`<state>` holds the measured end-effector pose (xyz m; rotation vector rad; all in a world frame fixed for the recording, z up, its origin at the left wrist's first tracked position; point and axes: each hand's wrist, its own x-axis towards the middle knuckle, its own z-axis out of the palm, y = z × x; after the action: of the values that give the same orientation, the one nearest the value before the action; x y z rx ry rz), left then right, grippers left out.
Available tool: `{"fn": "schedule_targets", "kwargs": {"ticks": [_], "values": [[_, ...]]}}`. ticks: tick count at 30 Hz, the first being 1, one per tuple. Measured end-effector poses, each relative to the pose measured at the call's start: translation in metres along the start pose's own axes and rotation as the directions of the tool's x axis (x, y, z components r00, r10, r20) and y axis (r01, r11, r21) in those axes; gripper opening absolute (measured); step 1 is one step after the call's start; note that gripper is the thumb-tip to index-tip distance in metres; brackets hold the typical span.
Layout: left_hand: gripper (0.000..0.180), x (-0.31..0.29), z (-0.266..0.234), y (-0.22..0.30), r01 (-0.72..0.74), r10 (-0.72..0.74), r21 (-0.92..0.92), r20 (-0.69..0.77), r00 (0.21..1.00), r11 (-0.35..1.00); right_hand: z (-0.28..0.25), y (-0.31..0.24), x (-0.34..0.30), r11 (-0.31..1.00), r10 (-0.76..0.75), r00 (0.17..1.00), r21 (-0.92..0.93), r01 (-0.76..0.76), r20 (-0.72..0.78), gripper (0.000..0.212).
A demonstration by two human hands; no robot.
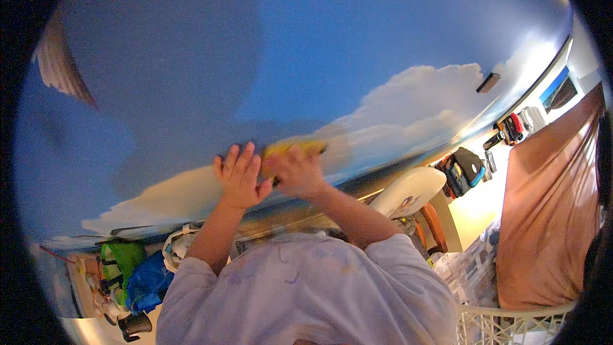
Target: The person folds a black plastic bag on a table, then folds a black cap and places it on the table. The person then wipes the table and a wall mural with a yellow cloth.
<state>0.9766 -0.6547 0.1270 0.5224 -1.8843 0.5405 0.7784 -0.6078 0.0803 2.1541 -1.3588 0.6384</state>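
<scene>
In front of me rises a wall [319, 38] painted with blue sky and pale clouds. My left hand [239, 179] lies with its fingers spread at the painted cloud, holding nothing. Just to its right, my right hand [295, 172] grips a long yellow object [310, 147] with dark ends, at the wall surface. Motion blurs that hand, and its fingers partly cover the object, so its exact kind cannot be made out. Both forearms reach up from my light, patterned shirt [306, 281].
Green [120, 259] and blue bags [150, 281] are at lower left. A pale, rounded board-like thing [408, 193] is right of my arm. Dark bags [466, 169] hang farther right, beside a brown cloth [543, 211]. A white lattice basket [511, 322] stands at lower right. A small dark box [488, 83] is on the wall.
</scene>
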Motion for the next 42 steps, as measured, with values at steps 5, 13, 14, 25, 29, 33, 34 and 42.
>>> {"fn": "schedule_targets", "kwargs": {"ticks": [5,13,14,25,29,33,34,42], "values": [[0.061,-0.001,-0.01,0.002,0.042,-0.047,0.055,0.09,0.995,0.998,-0.037,0.038,0.02,0.997,-0.08,0.995,0.003,0.081,-0.053,0.075],[0.064,0.037,0.026,0.071,-0.032,0.067,-0.274,0.12,0.99,0.961,-0.135,0.177,0.06,0.871,0.428,0.56,0.158,-0.466,-0.709,0.082],[0.063,0.042,0.031,0.076,-0.033,0.071,-0.291,0.12,0.99,0.956,-0.119,0.177,0.048,0.844,0.474,0.509,0.206,-0.495,-0.719,0.085],[0.053,0.089,0.076,0.105,-0.04,0.087,-0.166,0.29,0.953,0.985,-0.018,0.103,-0.057,0.922,0.374,0.917,0.048,-0.383,0.138,0.065],[0.05,0.087,0.102,0.108,-0.323,0.321,-0.025,0.199,0.926,0.946,-0.063,0.212,-0.033,0.744,0.615,0.368,0.359,-0.564,-0.698,0.075],[0.047,0.087,0.101,0.111,-0.321,0.307,0.008,0.269,0.913,0.947,-0.042,0.211,-0.055,0.633,0.724,0.253,0.474,-0.611,-0.642,0.078],[0.047,0.091,0.101,0.112,-0.353,0.333,0.018,0.288,0.898,0.935,-0.022,0.186,-0.06,0.624,0.736,0.26,0.479,-0.618,-0.625,0.079],[0.037,0.092,0.101,0.111,-0.371,0.352,0.005,0.306,0.885,0.929,0.15,-0.047,-0.133,0.882,0.403,0.912,0.293,-0.368,-0.069,0.087]]}}
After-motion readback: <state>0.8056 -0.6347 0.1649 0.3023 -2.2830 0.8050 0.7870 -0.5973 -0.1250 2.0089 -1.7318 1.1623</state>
